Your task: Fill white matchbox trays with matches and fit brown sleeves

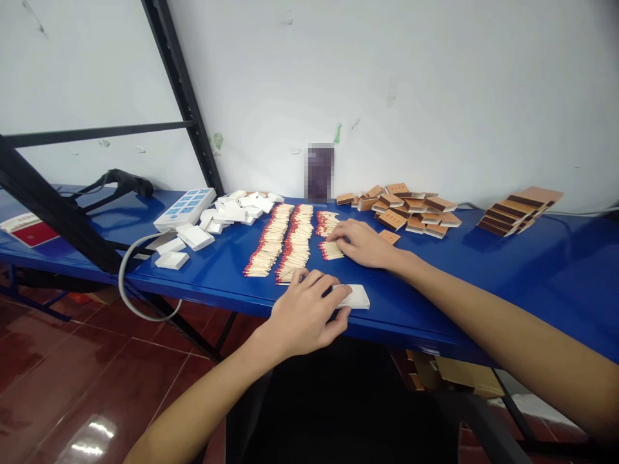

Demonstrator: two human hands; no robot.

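My left hand (312, 312) is closed on a white matchbox tray (356, 297) at the table's front edge, with thumb and fingers at its left end. Just beyond it, my right hand (360, 243) bends its fingers over a small group of red-tipped matches (331, 251), fingertips and thumb touching them. Behind that lies another short batch of matches (327, 222). Two long rows of matches, a left row (269, 241) and a right row (294, 241), run front to back beside my hands. Whether the tray holds anything is hard to see.
White trays (236, 209) are heaped at the left by a white power strip (186, 207). Brown matchbox sleeves (403, 206) lie piled at the back right, with stacked sleeves (520, 209) farther right. A black metal post (186, 96) and a grey cable (122, 277) stand left.
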